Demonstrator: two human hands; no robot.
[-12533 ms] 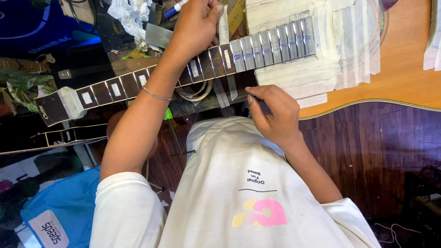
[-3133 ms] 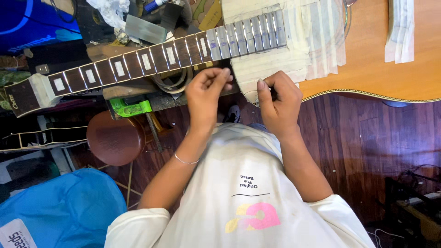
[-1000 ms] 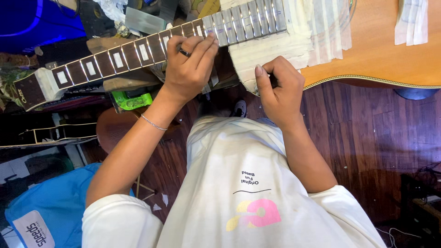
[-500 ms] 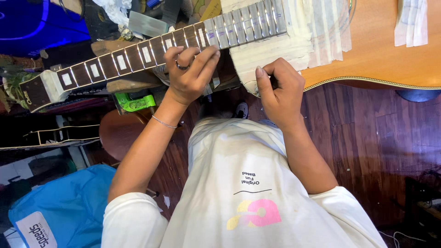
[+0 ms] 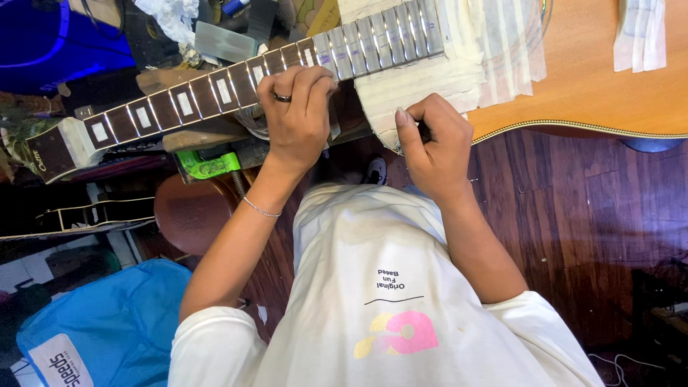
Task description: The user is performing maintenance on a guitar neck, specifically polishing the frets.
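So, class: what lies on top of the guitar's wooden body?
Pale tape strips cover the guitar body beside the neck. Wood beneath them is hidden; the right hand covers the edge.

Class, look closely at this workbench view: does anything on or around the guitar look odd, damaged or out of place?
Yes. The acoustic guitar has no strings, and masking tape covers its top beside the fretboard. The left hand grips the neck; the right hand rests at the body edge. No damage is visible.

Left hand (image 5: 297,115) curled over guitar neck (image 5: 236,82) at 11 o'clock, right hand (image 5: 433,147) fisted on the taped guitar body (image 5: 588,79) edge at 1 o'clock.
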